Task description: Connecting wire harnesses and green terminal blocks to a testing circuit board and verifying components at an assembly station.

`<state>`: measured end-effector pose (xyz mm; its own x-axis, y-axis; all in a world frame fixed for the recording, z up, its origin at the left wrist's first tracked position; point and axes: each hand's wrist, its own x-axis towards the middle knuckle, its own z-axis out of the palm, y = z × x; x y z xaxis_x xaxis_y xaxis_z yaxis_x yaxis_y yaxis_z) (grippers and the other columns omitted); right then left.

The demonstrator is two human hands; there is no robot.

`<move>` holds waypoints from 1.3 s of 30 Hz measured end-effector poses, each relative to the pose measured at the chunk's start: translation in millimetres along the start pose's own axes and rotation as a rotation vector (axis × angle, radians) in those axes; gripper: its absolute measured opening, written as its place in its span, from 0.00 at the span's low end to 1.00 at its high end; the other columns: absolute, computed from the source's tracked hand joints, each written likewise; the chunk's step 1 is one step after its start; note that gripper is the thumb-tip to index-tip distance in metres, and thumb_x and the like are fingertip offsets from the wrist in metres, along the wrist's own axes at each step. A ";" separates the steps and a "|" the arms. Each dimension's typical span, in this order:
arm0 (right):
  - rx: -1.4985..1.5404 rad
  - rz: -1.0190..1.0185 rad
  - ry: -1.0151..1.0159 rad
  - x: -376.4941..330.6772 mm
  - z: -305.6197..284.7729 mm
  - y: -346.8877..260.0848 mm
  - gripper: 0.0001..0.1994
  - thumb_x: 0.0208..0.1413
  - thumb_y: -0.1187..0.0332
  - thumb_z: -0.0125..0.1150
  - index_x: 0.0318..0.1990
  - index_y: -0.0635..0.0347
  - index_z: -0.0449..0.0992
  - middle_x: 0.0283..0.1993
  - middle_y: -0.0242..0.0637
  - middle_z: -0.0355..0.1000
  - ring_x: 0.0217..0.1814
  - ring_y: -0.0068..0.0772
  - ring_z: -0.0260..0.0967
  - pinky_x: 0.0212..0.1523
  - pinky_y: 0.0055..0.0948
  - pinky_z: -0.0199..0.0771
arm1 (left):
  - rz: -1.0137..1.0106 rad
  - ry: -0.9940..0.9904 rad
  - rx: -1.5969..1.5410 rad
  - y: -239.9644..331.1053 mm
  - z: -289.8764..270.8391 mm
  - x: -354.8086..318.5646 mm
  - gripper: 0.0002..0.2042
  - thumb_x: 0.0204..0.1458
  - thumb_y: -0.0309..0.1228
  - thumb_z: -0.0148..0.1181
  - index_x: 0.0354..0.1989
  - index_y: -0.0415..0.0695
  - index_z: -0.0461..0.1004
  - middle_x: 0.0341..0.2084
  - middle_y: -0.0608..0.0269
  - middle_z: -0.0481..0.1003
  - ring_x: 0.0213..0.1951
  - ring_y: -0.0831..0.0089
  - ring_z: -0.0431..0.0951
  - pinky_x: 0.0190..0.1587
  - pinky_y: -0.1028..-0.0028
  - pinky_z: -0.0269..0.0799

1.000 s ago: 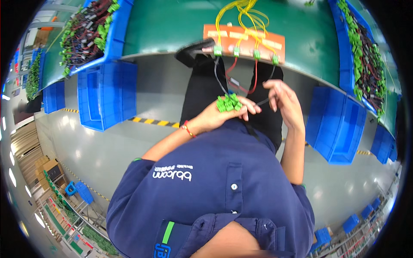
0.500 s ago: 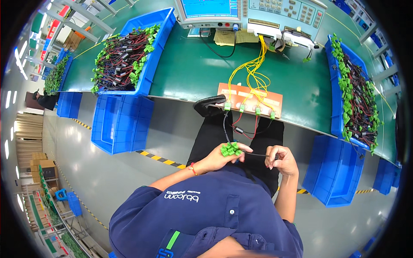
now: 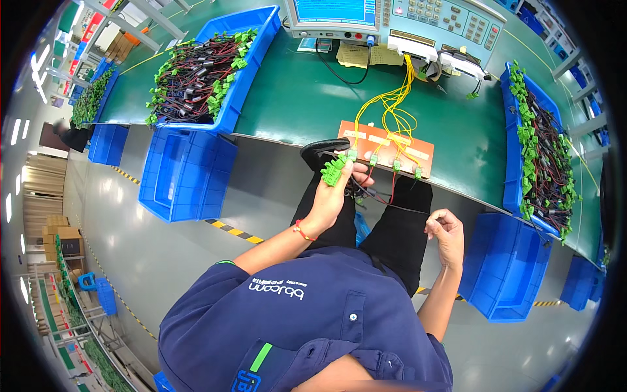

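Note:
My left hand [image 3: 332,199] is closed around a cluster of green connectors [image 3: 333,171]. Its fingers reach the left end of an orange-brown board [image 3: 421,149] at the table's front edge, touching the leftmost plug there. Several green plugs [image 3: 396,166] sit along that edge, with yellow wires [image 3: 385,104] behind and a black and red cable harness [image 3: 372,194] in front. From the left hand a thin black cable [image 3: 408,209] stretches right to my right hand [image 3: 446,234], whose fingers are pinched at its end. The left fingertips are partly hidden by the connectors.
A blue bin [image 3: 238,98] full of harnesses stands left on the green table [image 3: 281,98], another blue bin [image 3: 509,144] right. A test instrument [image 3: 444,26] with a screen is at the back. A black clamp-like part [image 3: 320,151] adjoins the board. Blue crates [image 3: 173,176] stand below.
My left hand has moved up and forward to the board's left end with the green connectors. My right hand has shifted slightly right, and the black cable is drawn out between them.

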<state>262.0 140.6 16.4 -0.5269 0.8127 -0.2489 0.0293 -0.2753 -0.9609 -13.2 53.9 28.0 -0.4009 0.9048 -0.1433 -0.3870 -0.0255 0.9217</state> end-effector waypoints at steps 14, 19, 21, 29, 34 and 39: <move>0.435 0.011 -0.192 34.5 107.0 -9.7 0.14 0.71 0.61 0.44 0.43 0.62 0.71 0.17 0.21 0.50 0.16 0.16 0.49 0.29 0.24 0.64 | -0.356 -0.133 -0.335 3.8 3.5 -10.3 0.16 0.66 0.42 0.49 0.27 0.47 0.68 0.14 0.78 0.53 0.16 0.84 0.52 0.27 0.77 0.58; 0.193 0.065 -0.229 7.4 101.2 -10.3 0.17 0.70 0.56 0.46 0.36 0.62 0.70 0.15 0.19 0.46 0.14 0.14 0.40 0.21 0.23 0.58 | -0.383 -0.179 -0.200 6.6 12.8 -49.4 0.15 0.65 0.43 0.52 0.32 0.45 0.70 0.16 0.75 0.61 0.16 0.83 0.60 0.24 0.78 0.64; 0.097 0.081 -0.313 -8.1 97.5 -8.8 0.13 0.69 0.63 0.48 0.45 0.65 0.72 0.26 0.25 0.63 0.27 0.17 0.60 0.37 0.23 0.68 | -0.345 -0.269 -0.184 12.6 -3.0 -51.3 0.16 0.65 0.44 0.52 0.32 0.44 0.71 0.16 0.75 0.62 0.17 0.83 0.61 0.23 0.79 0.62; 0.032 0.203 -0.788 -8.9 95.4 -27.0 0.16 0.64 0.69 0.54 0.56 0.67 0.74 0.48 0.42 0.76 0.53 0.32 0.72 0.57 0.30 0.69 | 0.245 -0.102 -0.102 198.7 -82.7 -24.2 0.15 0.66 0.39 0.48 0.39 0.36 0.72 0.14 0.76 0.53 0.13 0.84 0.50 0.17 0.77 0.45; 0.040 0.058 -0.622 5.9 94.5 -22.6 0.15 0.65 0.68 0.54 0.56 0.65 0.74 0.44 0.37 0.76 0.48 0.26 0.72 0.52 0.26 0.70 | 0.903 0.204 0.757 348.0 -108.8 -8.9 0.13 0.65 0.35 0.49 0.46 0.37 0.73 0.20 0.71 0.63 0.18 0.83 0.56 0.22 0.79 0.53; -0.003 0.067 -0.505 12.0 93.2 -16.9 0.15 0.65 0.68 0.55 0.54 0.66 0.74 0.41 0.36 0.75 0.44 0.25 0.71 0.51 0.27 0.71 | 0.975 0.222 1.447 376.7 -133.2 107.3 0.18 0.51 0.42 0.68 0.44 0.42 0.77 0.37 0.55 0.82 0.40 0.60 0.81 0.43 0.65 0.74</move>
<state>176.0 107.1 40.9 -0.8688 0.4432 -0.2209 0.0792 -0.3160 -0.9455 -312.6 84.8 311.8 -0.1587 0.7182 0.6775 0.9740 0.0016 0.2265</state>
